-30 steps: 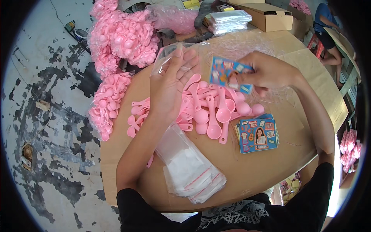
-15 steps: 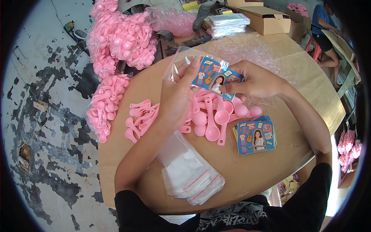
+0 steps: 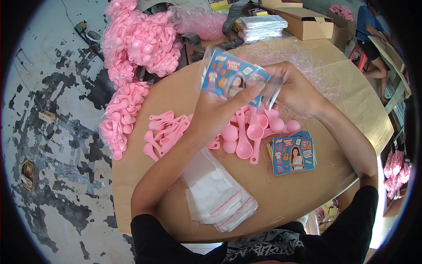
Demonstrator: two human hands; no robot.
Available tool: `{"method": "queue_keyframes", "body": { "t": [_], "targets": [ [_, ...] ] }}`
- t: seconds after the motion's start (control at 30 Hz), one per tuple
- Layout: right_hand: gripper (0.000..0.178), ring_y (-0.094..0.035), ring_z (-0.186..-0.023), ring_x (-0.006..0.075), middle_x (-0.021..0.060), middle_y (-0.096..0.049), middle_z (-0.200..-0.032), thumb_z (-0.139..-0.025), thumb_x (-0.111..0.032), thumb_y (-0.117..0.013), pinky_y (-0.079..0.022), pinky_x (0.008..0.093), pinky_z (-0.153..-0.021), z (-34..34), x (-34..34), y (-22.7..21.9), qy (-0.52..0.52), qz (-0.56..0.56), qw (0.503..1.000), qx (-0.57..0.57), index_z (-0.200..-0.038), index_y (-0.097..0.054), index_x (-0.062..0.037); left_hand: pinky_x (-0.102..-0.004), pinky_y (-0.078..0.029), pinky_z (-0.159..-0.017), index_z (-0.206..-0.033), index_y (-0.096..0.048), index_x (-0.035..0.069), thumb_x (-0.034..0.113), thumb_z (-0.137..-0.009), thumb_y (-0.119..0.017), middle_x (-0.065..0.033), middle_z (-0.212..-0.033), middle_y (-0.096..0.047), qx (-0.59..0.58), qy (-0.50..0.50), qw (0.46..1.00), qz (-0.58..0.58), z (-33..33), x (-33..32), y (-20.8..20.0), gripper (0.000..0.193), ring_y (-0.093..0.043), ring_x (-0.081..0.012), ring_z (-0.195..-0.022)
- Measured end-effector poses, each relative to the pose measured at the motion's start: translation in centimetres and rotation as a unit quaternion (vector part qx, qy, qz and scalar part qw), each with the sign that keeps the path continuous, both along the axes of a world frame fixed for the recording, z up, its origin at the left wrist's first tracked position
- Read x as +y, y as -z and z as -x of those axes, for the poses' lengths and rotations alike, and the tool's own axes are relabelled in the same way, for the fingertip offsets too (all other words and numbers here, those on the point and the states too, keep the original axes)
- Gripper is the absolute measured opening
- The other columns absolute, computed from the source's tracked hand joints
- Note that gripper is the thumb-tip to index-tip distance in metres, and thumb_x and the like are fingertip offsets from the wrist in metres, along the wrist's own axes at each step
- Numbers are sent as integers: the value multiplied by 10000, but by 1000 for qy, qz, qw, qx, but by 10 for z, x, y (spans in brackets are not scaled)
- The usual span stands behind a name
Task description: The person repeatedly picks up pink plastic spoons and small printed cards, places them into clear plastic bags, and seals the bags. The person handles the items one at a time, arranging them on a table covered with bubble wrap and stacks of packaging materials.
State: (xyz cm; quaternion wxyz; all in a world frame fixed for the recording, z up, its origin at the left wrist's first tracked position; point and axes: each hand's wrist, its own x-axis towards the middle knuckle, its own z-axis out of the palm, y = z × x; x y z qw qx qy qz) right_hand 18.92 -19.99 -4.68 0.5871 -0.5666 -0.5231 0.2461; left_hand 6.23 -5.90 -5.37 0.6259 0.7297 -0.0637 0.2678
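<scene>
A printed blue card (image 3: 221, 70) lies inside a clear plastic bag (image 3: 274, 91), held above the table. My left hand (image 3: 215, 110) is closed on the bag and card, its thumb across the front. At the bag's right end, my right hand (image 3: 295, 90) pinches the clear film; its fingertips are partly hidden. Beneath the hands spreads a loose heap of pink plastic scoops (image 3: 243, 143). To the right sits a stack of matching blue cards (image 3: 293, 155). Flat clear bags (image 3: 220, 193) with red-lined edges lie fanned near my body.
Big clear sacks of pink scoops (image 3: 143, 44) stand beyond the table's left edge. At the back are a pile of packed clear bags (image 3: 263, 27) and a cardboard box (image 3: 312, 28). Shredded clear film (image 3: 303, 66) covers the far right. A person (image 3: 371, 33) sits farther off.
The card now lies further left and deeper within the bag. My left thumb has come across its front, and my right hand has shifted from the card to the bag's end.
</scene>
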Motion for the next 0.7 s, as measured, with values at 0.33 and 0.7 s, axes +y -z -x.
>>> {"method": "queue_keyframes", "body": {
  "t": [0.33,0.7],
  "targets": [
    [311,-586,-617,70,27,-629,-712,-917,-339,-671,-477,229,-540,18,0,-8,36,-80,990,107,-919,-656,-29,-380,-456,-1015,-1372,-384,1,153,-972,-537,-185,-1386,-492,-79,98,983,135,2,4,-3,455,-523,-202,-1225],
    [296,-621,-695,187,58,-613,-766,-990,-300,-500,-507,323,-671,-14,-7,-10,-57,36,974,-216,-1121,-612,-59,-399,-454,-1016,-1247,-510,29,101,-917,-595,-150,-1263,-575,-156,46,970,181,14,45,-45,349,-569,-239,-1171]
  ]
}}
